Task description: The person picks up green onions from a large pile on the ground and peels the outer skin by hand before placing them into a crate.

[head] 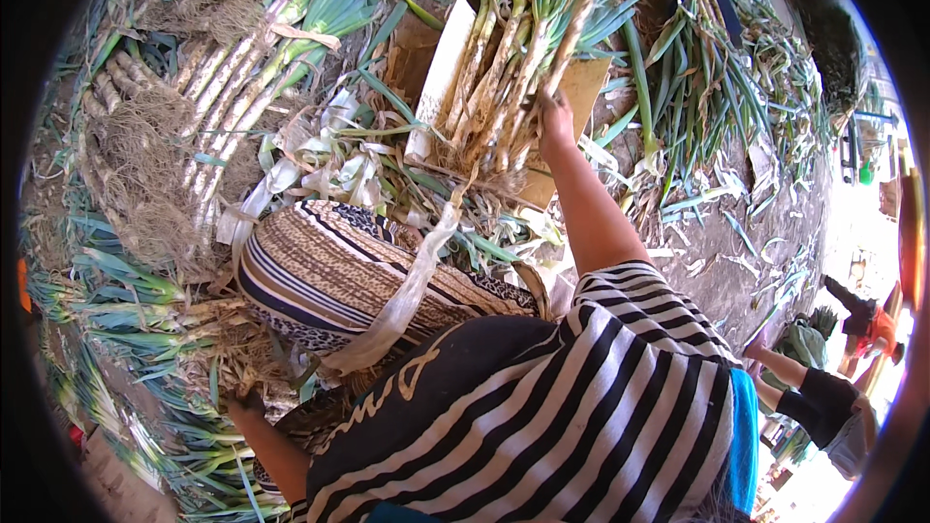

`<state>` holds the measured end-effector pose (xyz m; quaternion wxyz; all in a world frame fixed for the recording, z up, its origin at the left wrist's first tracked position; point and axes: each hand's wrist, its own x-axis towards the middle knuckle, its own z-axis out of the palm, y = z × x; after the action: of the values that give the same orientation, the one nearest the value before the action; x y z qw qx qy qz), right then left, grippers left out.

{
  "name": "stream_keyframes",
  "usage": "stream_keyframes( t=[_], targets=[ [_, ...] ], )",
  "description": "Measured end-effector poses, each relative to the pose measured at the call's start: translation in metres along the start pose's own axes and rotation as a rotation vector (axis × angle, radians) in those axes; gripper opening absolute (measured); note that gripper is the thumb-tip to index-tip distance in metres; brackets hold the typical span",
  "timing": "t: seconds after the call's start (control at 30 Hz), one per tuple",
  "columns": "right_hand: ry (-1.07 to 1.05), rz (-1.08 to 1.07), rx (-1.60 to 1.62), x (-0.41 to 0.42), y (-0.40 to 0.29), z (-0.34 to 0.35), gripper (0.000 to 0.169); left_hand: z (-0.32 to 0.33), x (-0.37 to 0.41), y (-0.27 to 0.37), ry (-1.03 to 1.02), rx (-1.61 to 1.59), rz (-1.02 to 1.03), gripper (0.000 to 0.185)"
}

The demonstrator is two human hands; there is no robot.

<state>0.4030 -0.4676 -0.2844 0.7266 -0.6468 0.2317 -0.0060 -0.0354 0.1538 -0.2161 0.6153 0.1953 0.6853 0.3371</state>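
With its fingers closed around a soil-stained leek or large green onion stalk (574,40), my right hand (556,116) is over a bundle of similar stalks (483,91). That bundle lies on cardboard (574,138), leaves pointing away from me and roots towards me. My left hand (247,403) is low at the left, at the rooty ends of another pile of leeks or green onions (211,334); its fingers are dark and partly hidden, so its grip is unclear. A long, pale, dry strip of leaf (407,298) lies across my patterned trousers.
More stalks with matted roots (225,102) are heaped at the upper left. A leafy pile (705,87) stands to the upper right. Peeled skins (349,174) and leaf scraps litter the ground. Other people (821,399) are at the far right.
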Motion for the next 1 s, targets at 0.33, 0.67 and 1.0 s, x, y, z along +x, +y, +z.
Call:
stream_keyframes(
  t=[0.33, 0.67, 1.0],
  targets=[
    [-0.342, 0.321, 0.627, -0.024, -0.017, -0.013, 0.028, 0.052, -0.081, 0.011, 0.347, -0.065, 0.370, 0.019],
    [0.149, 0.199, 0.157, -0.008, -0.009, -0.014, 0.031, -0.039, 0.015, 0.079, 0.312, 0.600, 0.594, 0.019],
    [0.081, 0.184, -0.692, 0.008, 0.057, 0.037, 0.102, 0.003, -0.008, 0.080, -0.098, 1.161, 0.509, 0.047]
  ],
)
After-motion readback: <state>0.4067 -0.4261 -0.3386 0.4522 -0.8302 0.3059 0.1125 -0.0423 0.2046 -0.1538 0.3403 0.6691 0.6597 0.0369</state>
